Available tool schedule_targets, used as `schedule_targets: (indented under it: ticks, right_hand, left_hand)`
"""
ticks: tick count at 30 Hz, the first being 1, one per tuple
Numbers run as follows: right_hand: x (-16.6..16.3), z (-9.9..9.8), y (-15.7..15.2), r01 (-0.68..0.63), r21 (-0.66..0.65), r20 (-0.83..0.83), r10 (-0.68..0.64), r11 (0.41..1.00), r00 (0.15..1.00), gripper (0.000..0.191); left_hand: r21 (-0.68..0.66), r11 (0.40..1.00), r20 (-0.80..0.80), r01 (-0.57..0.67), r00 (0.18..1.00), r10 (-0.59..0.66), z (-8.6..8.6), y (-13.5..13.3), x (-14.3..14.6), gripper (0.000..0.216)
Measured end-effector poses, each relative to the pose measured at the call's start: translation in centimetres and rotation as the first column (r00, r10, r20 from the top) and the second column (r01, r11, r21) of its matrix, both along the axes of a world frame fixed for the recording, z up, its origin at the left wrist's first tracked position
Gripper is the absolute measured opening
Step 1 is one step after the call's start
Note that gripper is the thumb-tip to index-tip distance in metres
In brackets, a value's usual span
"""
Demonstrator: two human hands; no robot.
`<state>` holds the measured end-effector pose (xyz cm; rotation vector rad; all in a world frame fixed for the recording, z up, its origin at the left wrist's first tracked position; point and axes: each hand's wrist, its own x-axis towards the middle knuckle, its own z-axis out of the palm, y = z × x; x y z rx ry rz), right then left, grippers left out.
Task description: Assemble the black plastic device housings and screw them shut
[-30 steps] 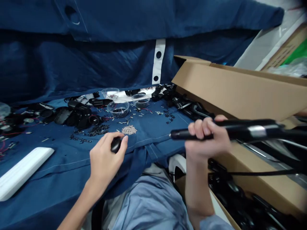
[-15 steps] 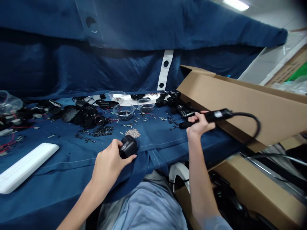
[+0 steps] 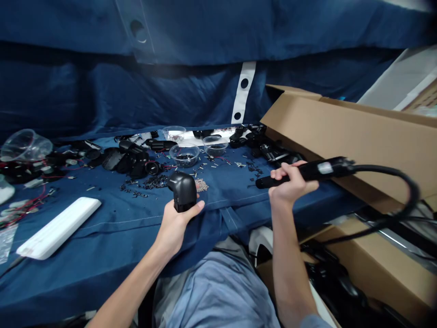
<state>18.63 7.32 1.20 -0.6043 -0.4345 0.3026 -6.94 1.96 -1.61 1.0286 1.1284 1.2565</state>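
Note:
My left hand (image 3: 172, 230) is closed around the lower part of a black plastic housing (image 3: 183, 187) with a rounded head, held upright above the front of the blue-covered bench. In my right hand (image 3: 289, 186) is a black corded electric screwdriver (image 3: 336, 167), tilted, with its tip pointing left and its thick cable looping off to the right. A gap separates the tool from the housing. Behind the housing lie a heap of small silvery screws (image 3: 202, 184), partly hidden, and a pile of small black parts (image 3: 155, 181).
Clear plastic tubs (image 3: 184, 157) with small parts stand farther back, among black casings (image 3: 133, 159) and wires. To the left lies a white elongated block (image 3: 63, 228). A large cardboard box (image 3: 362, 132) flanks the right side; another box (image 3: 392, 264) sits lower right.
The housing has been turned from lying tilted to upright in my left hand. My right hand with the screwdriver appears slightly farther right, and the whole view has shifted.

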Motion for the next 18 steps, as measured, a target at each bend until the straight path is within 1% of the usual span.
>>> schedule_targets:
  ticks: [1, 3, 4, 6, 9, 12, 15, 18]
  right_hand:
    - [0.0, -0.5, 0.6, 0.000, -0.007, -0.009, 0.000, 1.000, 1.000, 0.020]
    - [0.1, -1.0, 1.3, 0.000, -0.001, -0.027, 0.000, 1.000, 1.000, 0.019]
    - [0.1, -0.9, 1.2, -0.002, 0.004, -0.034, 0.002, 1.000, 0.999, 0.019]
    - [-0.2, -0.3, 0.5, -0.021, 0.016, -0.043, 0.021, 1.000, 0.999, 0.021]
    - [-1.4, 1.3, -1.8, -0.139, 0.068, -0.086, 0.144, 0.988, 0.986, 0.025]
    - [-3.3, 2.9, -4.7, -0.278, 0.146, -0.125, 0.297, 0.949, 0.947, 0.027]
    - [-5.2, 4.0, -7.0, -0.368, 0.175, -0.109, 0.389, 0.913, 0.915, 0.026]
    - [-6.7, 4.6, -8.2, -0.438, 0.196, -0.089, 0.460, 0.877, 0.883, 0.024]
  left_hand:
    - [-0.031, 0.998, 0.117, 0.046, 0.992, -0.042, 0.1, -0.2, 0.0, 0.040]
    - [-0.050, 0.989, 0.301, 0.140, 0.946, -0.119, 0.3, -0.4, 0.2, 0.036]
    - [-0.046, 0.983, 0.359, 0.175, 0.922, -0.147, 0.4, -0.5, 0.3, 0.034]
    - [-0.029, 0.976, 0.418, 0.216, 0.890, -0.185, 0.4, -0.6, 0.6, 0.033]
    - [0.004, 0.972, 0.433, 0.236, 0.875, -0.215, 0.2, -0.7, 1.0, 0.038]
    - [0.040, 0.970, 0.368, 0.239, 0.899, -0.237, 0.1, -1.1, 1.5, 0.040]
    - [0.091, 0.978, 0.269, 0.188, 0.941, -0.206, 0.3, -1.9, 1.9, 0.035]
    - [0.117, 0.982, 0.261, 0.149, 0.949, -0.175, 0.8, -2.5, 2.2, 0.033]
